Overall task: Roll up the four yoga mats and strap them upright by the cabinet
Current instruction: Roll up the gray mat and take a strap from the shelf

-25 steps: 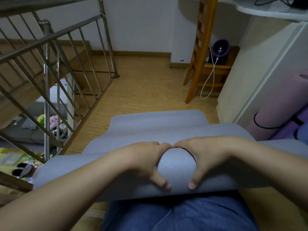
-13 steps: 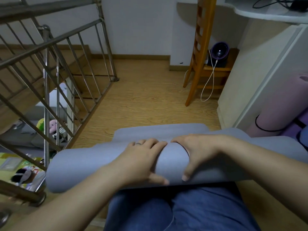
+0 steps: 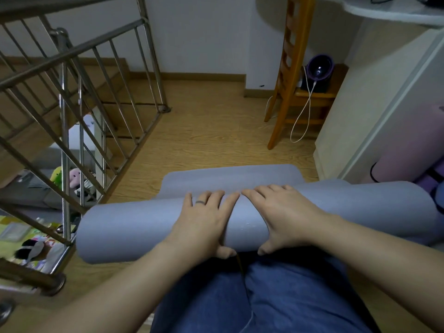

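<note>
A grey-blue yoga mat (image 3: 134, 227) lies across the floor in front of my knees, mostly wound into a thick roll. A short flat tail (image 3: 230, 179) still stretches out beyond the roll. My left hand (image 3: 204, 219) and my right hand (image 3: 283, 212) press side by side on the middle of the roll, fingers spread over its top and thumbs on the near side. A pink rolled mat (image 3: 406, 162) with a black strap leans against the white cabinet (image 3: 360, 104) at the right, with a purple roll (image 3: 430, 181) partly hidden beside it.
A steel stair railing (image 3: 79, 121) runs along the left, close to the roll's left end, with the stairwell below it. A wooden ladder-like frame (image 3: 283, 80) stands at the back right, with a purple device (image 3: 319, 68) and a white cable (image 3: 302, 116). Bare wood floor (image 3: 204, 135) lies beyond the mat.
The roll has grown thicker and moved away from me, and the flat tail is shorter. My hands shifted from curling round the edge to lying flat over the roll's top.
</note>
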Tool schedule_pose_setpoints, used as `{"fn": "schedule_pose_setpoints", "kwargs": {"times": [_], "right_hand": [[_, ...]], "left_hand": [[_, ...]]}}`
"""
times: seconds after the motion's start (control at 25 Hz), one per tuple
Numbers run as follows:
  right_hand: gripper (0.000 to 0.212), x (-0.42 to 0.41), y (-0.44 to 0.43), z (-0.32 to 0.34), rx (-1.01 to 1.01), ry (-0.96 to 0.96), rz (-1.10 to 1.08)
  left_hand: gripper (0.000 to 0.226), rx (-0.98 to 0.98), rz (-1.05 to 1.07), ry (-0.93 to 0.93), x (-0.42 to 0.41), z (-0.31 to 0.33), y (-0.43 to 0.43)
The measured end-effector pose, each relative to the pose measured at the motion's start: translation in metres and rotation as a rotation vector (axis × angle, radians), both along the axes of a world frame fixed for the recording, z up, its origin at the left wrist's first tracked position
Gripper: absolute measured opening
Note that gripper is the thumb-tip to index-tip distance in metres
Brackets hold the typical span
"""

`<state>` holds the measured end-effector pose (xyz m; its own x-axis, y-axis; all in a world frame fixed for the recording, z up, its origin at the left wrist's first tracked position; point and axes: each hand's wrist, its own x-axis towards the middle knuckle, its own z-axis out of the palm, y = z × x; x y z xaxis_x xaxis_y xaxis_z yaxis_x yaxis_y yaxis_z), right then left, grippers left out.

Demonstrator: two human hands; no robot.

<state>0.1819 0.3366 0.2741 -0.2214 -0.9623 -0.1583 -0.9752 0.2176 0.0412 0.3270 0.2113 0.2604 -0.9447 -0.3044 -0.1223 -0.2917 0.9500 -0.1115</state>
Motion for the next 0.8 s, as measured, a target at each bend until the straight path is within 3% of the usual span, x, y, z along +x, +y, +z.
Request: {"fn": "schedule_pose_setpoints", "kwargs": {"times": [0.16, 0.36, 0.6, 0.68, 0.8], "right_hand": [[0.107, -0.003, -0.010, 0.014, 0.116, -0.057, 0.053], [0.102, -0.009, -0.012, 0.056, 0.255, -0.278, 0.063], [0.096, 0.013, 0.015, 0.041, 0.373, -0.402, 0.059], [0.092, 0.014, 0.017, 0.046, 0.340, -0.297, 0.087], [0.080, 0.032, 0.023, 0.054, 0.182, 0.045, 0.191]], "left_hand": [[0.109, 0.086, -0.001, 0.048, -0.001, 0.004, -0.004], [0.103, 0.298, -0.029, -0.039, 0.004, 0.045, -0.007], [0.091, 0.459, -0.066, -0.181, 0.016, 0.038, 0.014], [0.091, 0.566, -0.028, -0.260, 0.002, 0.038, 0.002], [0.087, 0.683, -0.003, -0.390, -0.014, 0.038, -0.015]]}}
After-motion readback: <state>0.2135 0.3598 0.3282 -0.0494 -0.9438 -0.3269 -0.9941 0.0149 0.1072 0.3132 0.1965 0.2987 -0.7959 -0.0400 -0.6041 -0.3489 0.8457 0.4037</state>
